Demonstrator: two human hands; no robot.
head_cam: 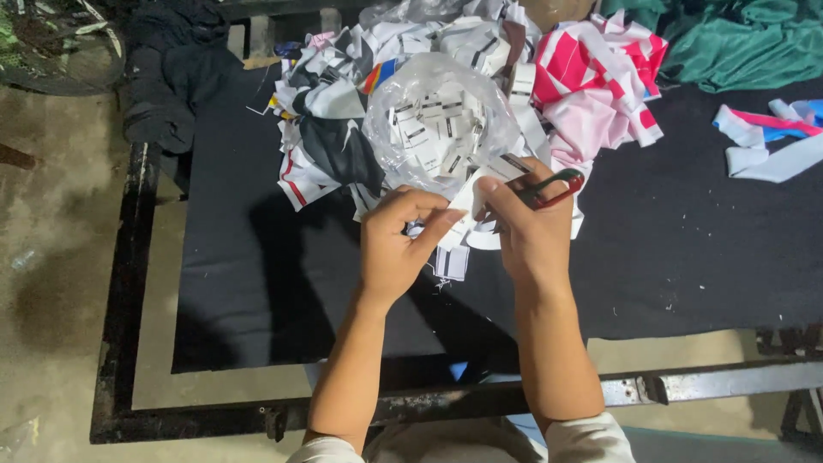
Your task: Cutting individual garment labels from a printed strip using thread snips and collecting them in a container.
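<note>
My left hand (396, 244) pinches a strip of white woven labels (459, 244) that hangs down between both hands. My right hand (531, 231) holds small thread snips with a red and green handle (549, 187) and also touches the label strip. Just beyond my hands lies a clear plastic bag (441, 120) full of cut white labels. Both hands hover above a black cloth-covered table (257, 257).
A heap of white, black and coloured fabric pieces (334, 129) lies behind the bag. Pink and white cloth (600, 81) sits at the right, green cloth (746, 39) at the far right. Loose strips (771, 137) lie right. Dark clothing (171, 77) hangs off the left corner. A metal frame (686, 386) edges the table.
</note>
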